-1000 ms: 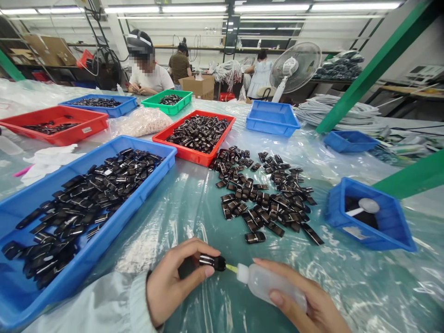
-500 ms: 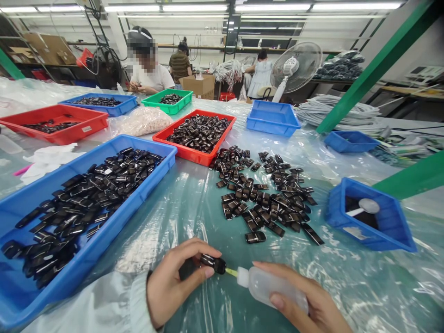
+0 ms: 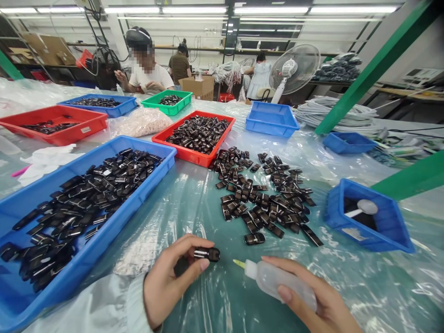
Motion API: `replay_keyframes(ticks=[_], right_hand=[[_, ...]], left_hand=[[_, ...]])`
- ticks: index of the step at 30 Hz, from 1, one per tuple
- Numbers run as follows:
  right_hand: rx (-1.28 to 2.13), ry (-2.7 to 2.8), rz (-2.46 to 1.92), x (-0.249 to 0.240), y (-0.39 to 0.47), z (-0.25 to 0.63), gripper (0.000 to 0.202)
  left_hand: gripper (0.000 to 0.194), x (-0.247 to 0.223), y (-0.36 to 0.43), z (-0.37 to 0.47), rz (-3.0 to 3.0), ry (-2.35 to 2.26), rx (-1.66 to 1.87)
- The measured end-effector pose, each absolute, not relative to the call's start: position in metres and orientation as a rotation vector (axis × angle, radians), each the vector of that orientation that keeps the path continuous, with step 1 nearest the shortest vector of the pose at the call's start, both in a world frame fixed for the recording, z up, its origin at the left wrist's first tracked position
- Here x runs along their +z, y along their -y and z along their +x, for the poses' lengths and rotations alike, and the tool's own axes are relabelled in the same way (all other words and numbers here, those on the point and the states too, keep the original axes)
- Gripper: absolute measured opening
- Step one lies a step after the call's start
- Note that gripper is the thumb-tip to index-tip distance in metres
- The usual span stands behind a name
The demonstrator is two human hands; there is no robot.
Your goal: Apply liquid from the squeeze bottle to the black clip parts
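Observation:
Between thumb and fingers, my left hand (image 3: 173, 277) pinches a small glossy black plastic casing (image 3: 207, 254), its end facing right. My right hand (image 3: 308, 291) is wrapped round a translucent squeeze bottle (image 3: 277, 280), tilted with its yellowish nozzle tip (image 3: 238, 263) pointing left. A short gap separates the tip from the casing. Beyond both hands, a loose pile of similar black casings (image 3: 263, 203) lies on the plastic-covered table. To the left, a long blue tray (image 3: 145, 194) holds many more of them.
A red tray (image 3: 208, 159) full of black pieces stands behind the pile. At right, a blue bin (image 3: 374, 236) holds dark material and a white spoon (image 3: 364, 207). A green post (image 3: 374, 69) slants across the right side. Across the table sits a person (image 3: 152, 76).
The bottle has drawn back to the right, so its nozzle no longer touches the casing. My left hand has shifted slightly left and up with the casing.

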State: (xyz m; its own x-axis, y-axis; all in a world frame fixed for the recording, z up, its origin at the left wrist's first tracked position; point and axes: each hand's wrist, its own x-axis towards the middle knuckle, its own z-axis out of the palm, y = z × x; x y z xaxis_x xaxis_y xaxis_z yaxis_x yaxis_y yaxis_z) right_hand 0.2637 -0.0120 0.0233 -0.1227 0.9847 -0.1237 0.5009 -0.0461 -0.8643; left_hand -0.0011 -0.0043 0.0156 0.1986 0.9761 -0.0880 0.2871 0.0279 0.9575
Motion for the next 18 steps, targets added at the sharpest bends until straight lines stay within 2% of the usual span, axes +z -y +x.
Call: replay_keyframes(ticks=[3, 8, 14, 18], right_hand=[[1.002, 1.641, -1.592, 0.023, 0.007, 0.274, 0.031], [0.736, 1.416, -1.562, 0.011, -0.007, 0.285, 0.049], [0.74, 1.404, -1.573, 0.0, -0.018, 0.283, 0.044], [0.326, 1.286, -1.423, 0.011, -0.007, 0.276, 0.044]], left_hand=[[0.028, 0.014, 0.005, -0.003, 1.432, -1.304, 0.832], [0.027, 0.016, 0.005, -0.003, 1.431, -1.311, 0.825], [0.022, 0.016, 0.006, -0.002, 1.465, -1.275, 0.854], [0.02, 0.016, 0.005, -0.002, 1.473, -1.275, 0.85]])
